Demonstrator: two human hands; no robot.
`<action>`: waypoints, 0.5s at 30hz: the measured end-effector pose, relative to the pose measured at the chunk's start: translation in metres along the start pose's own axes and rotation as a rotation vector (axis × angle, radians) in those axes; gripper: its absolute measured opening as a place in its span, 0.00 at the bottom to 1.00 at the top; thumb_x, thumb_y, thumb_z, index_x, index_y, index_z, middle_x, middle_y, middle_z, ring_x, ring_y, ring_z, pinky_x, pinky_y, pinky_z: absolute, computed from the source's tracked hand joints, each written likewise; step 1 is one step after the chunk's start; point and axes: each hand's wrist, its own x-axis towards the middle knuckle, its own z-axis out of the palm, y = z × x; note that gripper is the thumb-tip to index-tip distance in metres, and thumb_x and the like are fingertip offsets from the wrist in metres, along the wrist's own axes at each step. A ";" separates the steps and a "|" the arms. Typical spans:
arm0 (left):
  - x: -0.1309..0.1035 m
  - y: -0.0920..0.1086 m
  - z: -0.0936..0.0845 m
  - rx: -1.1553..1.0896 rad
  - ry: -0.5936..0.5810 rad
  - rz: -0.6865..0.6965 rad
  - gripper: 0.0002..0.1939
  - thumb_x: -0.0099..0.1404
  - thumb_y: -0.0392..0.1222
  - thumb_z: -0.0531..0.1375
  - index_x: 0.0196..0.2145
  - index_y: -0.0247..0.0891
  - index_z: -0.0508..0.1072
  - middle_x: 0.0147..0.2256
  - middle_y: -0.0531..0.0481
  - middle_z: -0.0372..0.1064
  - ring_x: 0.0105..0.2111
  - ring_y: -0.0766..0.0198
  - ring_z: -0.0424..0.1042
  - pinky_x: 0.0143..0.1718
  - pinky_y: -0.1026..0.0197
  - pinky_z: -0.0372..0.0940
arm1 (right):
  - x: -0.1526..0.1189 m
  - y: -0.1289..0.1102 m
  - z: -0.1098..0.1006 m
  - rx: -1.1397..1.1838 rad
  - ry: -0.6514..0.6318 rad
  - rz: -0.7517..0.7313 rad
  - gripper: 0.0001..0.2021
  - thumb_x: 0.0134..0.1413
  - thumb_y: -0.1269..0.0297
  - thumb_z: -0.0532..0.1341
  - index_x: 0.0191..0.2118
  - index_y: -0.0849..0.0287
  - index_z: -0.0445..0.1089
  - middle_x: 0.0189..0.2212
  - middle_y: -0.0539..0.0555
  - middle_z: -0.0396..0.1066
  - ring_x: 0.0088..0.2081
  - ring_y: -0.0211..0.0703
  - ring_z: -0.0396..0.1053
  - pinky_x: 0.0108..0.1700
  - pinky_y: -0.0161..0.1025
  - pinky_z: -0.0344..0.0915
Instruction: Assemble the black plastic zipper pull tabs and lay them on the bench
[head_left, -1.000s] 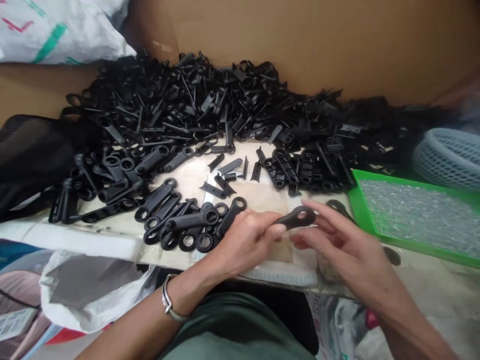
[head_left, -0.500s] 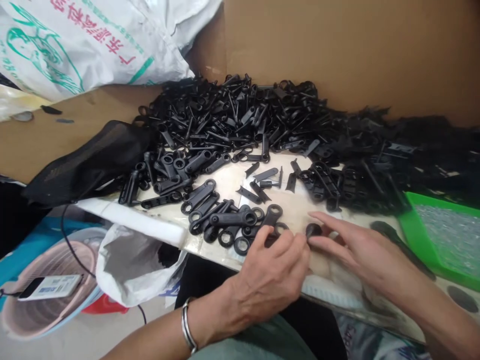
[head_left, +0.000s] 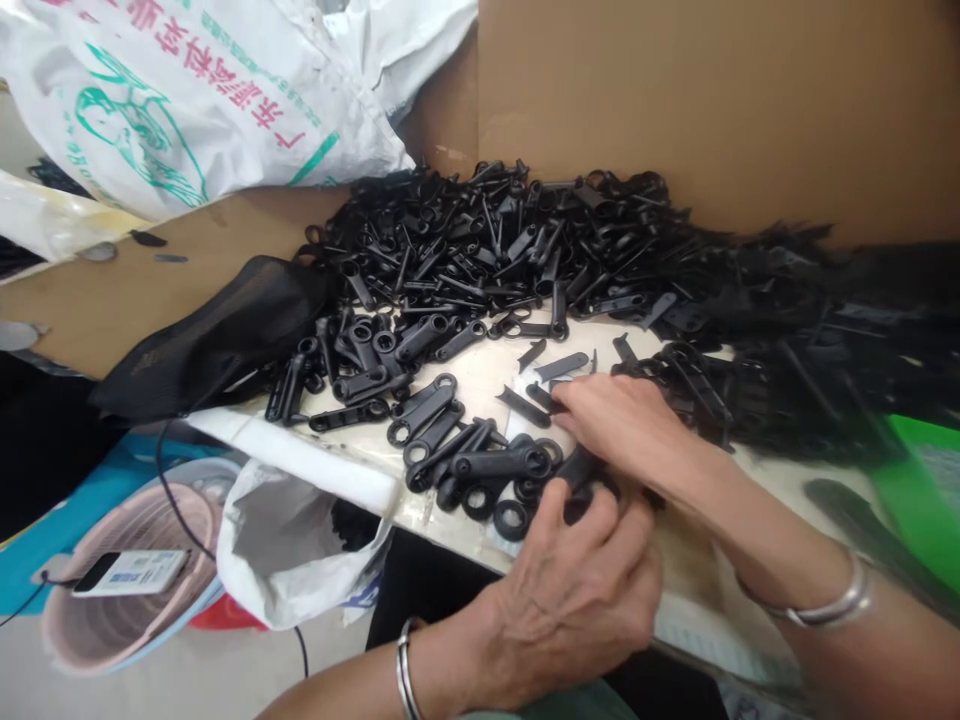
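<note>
Left hand (head_left: pixel 581 580) curled by ringed bars (head_left: pixel 499 462), right hand (head_left: pixel 630 425) at small plates (head_left: pixel 525 406); can't tell if either pinches. Plates sit central, probably for easy reach.

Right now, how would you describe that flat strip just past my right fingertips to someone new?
Start at the big heap of black parts below the cardboard wall, then come down to the pale tabletop in front of it. There, just beyond your right hand, lies the flat strip. It looks smooth and greyer, while the loose strips beside it are nearly black.
</note>
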 end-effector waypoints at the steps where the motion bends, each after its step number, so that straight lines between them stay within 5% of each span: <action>1: -0.001 -0.002 -0.001 0.004 -0.007 -0.014 0.14 0.72 0.34 0.49 0.48 0.32 0.72 0.60 0.37 0.61 0.53 0.52 0.63 0.53 0.43 0.59 | 0.000 0.002 0.000 -0.008 -0.005 -0.003 0.10 0.60 0.66 0.57 0.32 0.59 0.76 0.31 0.59 0.77 0.31 0.50 0.75 0.29 0.38 0.60; 8: -0.003 -0.020 -0.004 -0.039 -0.047 -0.036 0.11 0.72 0.32 0.49 0.38 0.35 0.71 0.52 0.41 0.68 0.48 0.55 0.65 0.46 0.46 0.59 | -0.019 0.026 -0.006 0.054 0.182 0.137 0.17 0.61 0.62 0.51 0.45 0.54 0.76 0.37 0.58 0.79 0.38 0.56 0.77 0.33 0.41 0.62; 15: -0.001 -0.043 -0.002 0.011 0.016 -0.030 0.10 0.72 0.33 0.51 0.35 0.35 0.70 0.51 0.41 0.67 0.48 0.58 0.65 0.42 0.51 0.59 | -0.057 0.056 0.001 0.367 0.474 0.293 0.16 0.53 0.56 0.56 0.41 0.54 0.78 0.36 0.56 0.81 0.35 0.54 0.78 0.35 0.42 0.66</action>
